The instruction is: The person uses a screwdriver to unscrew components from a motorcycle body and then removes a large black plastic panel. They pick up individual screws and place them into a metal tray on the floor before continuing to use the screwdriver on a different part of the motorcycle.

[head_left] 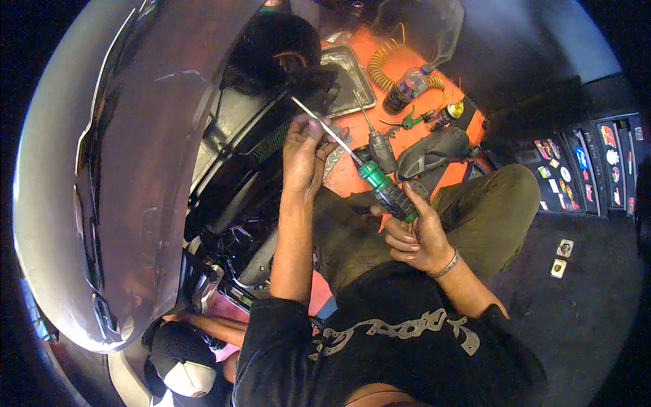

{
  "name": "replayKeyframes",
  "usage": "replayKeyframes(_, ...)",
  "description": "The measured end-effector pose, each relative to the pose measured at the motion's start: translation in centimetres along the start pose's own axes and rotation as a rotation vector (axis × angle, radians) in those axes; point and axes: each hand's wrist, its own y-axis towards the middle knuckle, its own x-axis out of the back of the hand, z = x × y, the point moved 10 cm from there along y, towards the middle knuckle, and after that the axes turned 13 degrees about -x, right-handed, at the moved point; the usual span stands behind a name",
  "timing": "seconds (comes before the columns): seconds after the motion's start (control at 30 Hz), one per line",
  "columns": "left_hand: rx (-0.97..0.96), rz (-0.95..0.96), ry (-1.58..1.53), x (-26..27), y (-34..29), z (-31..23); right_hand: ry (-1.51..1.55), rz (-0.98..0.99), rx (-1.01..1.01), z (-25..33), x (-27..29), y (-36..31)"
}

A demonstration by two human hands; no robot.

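A screwdriver with a green and black handle (pixel 374 175) and a long, thin metal shaft slants up and to the left in front of my chest. My right hand (pixel 422 237) is closed round the lower end of its handle, the thumb lying along the side. Higher up, my left hand (pixel 304 156) pinches the shaft between thumb and fingers, and the shaft's tip sticks out beyond them to the upper left. Just past the screwdriver, a grey power tool (pixel 382 150) with a long thin bit stands by my knees.
An orange mat (pixel 346 178) carries a metal tray (pixel 366 85), a plastic bottle (pixel 415 83), a yellow coiled hose (pixel 378 61), a green-handled air gun (pixel 411 121) and a dark moulded part (pixel 437 150). Vehicle bodywork (pixel 149 136) fills the left. Another person's cap (pixel 183 359) shows lower left; stickered drawers (pixel 576 169) stand right.
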Motion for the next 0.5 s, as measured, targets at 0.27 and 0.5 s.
replayKeyframes(0.27, 0.035, 0.005, 0.116, 1.0, 0.2, -0.1, -0.39, -0.5, 0.207, 2.3, 1.3, -1.4)
replayKeyframes(0.5, 0.142, -0.247, 0.399, 11.7, -5.3, -0.7, -1.114, -1.185, 0.766, 5.2, -2.3, -4.5)
